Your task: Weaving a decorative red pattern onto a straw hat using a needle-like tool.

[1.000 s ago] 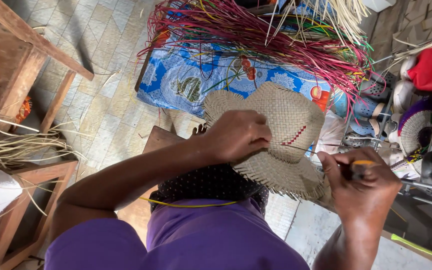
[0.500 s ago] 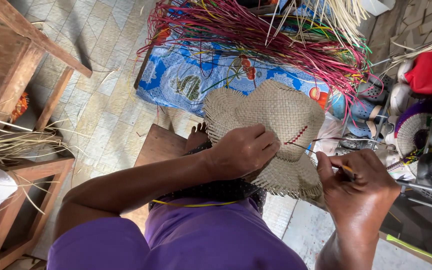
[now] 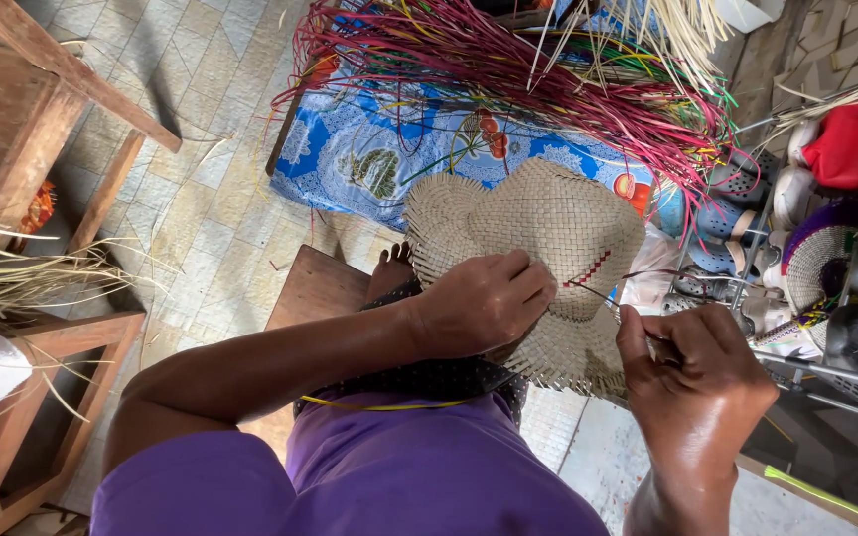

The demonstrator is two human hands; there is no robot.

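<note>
Clearly you were mid-stitch: your left hand (image 3: pixel 484 303) clamped the straw hat (image 3: pixel 538 248) over your lap, while your right hand (image 3: pixel 697 372) pinched a red strand (image 3: pixel 588 273) beside it. Drawing it snug seemed next, calling for steady tension.

Woven straw, dyed fibre, printed cloth and bare wood.

The straw hat (image 3: pixel 533 238) under the left hand (image 3: pixel 484 303) is matt, pale plaited fibre with a rough, ridged weave and a frayed brim edge; a short row of red stitches (image 3: pixel 588 270) just beside that grip looks smooth and dyed. The right hand (image 3: pixel 697 372) pinches a thin dark strand (image 3: pixel 613 295). Beyond the hat, loose red and pale straw strips (image 3: pixel 508 60) lie glossy on a blue printed cloth (image 3: pixel 359 159). Left of the grips, a wooden bench (image 3: pixel 22 109) shows worn, dull grain over matt patterned floor tiles (image 3: pixel 201 208).
</note>
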